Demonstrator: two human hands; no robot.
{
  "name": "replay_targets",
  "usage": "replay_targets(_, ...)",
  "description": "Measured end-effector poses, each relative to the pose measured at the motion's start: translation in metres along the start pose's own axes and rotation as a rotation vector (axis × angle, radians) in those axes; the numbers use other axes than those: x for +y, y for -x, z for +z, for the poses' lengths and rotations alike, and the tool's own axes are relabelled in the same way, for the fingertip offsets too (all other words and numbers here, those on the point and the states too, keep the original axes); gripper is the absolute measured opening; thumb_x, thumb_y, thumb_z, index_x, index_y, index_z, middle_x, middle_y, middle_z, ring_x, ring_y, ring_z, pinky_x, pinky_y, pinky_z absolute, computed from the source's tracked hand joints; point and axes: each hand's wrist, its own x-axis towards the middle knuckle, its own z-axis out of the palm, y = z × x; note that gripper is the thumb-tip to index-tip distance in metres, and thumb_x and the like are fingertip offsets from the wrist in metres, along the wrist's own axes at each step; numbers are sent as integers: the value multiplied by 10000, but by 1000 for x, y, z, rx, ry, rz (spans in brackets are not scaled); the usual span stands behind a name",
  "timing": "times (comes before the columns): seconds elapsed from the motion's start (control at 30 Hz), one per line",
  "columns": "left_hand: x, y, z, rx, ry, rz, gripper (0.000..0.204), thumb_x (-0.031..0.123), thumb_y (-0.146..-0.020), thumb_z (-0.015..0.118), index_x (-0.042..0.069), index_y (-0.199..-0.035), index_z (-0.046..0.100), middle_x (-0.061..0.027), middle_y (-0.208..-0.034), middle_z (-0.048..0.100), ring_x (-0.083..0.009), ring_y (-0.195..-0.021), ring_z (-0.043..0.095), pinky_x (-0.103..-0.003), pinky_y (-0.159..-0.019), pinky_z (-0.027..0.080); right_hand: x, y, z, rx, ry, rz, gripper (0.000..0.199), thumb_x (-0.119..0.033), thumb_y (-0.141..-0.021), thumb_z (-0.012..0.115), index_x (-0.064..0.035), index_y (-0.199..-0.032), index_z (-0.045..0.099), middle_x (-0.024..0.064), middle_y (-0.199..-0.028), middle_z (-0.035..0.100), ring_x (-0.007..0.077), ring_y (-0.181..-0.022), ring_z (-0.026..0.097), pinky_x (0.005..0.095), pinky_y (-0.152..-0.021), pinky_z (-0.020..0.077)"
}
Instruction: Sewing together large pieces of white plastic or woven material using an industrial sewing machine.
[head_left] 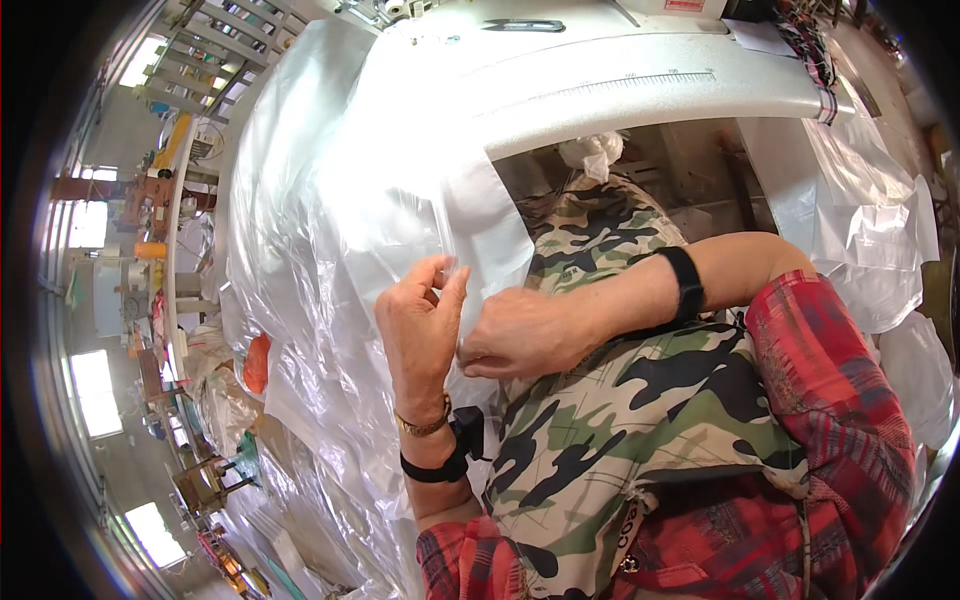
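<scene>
A large translucent plastic sheet point(310, 240) drapes off the white table's left part and down beside my lap. My left hand point(415, 325) is raised at its edge, thumb and fingertips pinched on a fold of the film. Close by on the right, my right hand point(530, 335) is curled with the back of the hand up, its fingertips by the left wrist side. Whatever its fingers hold is hidden, and the hand is slightly blurred. A flat, paler piece of the film point(490, 220) lies just above both hands, over the table's front edge.
The white table point(600, 85) has a printed ruler scale along its curved front. A dark-handled cutter point(523, 25) lies on top. A camouflage apron point(640, 400) covers my lap. More plastic sheets point(860, 230) hang at the right. A bundle of cords point(810, 50) hangs at the table's right corner.
</scene>
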Motion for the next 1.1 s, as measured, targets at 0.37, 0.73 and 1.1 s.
replay_targets(0.37,7,18,16,135,285,-84,104,91,-921,642,-6,-958,629,-27,-589,507,-88,-537,449,-250,-515,372,138,11,4,835,-362,351,354,-296,-860,707,34,-975,650,121,-915,677,213,-799,633,351,-761,508)
replay_targets(0.73,18,13,16,46,348,23,67,50,-930,600,-16,-931,609,-96,-687,577,-138,-563,509,-277,-547,423,13,40,-12,173,-12,170,354,-266,-889,569,22,-686,599,240,-647,590,421,-643,617,482,-622,495)
replay_targets(1.1,18,25,15,74,408,22,104,53,-903,638,-50,-913,629,-67,-755,559,-101,-581,434,-255,-533,370,1,32,12,-111,263,-257,233,-236,-812,589,-84,-641,630,118,-600,592,304,-624,584,409,-743,409)
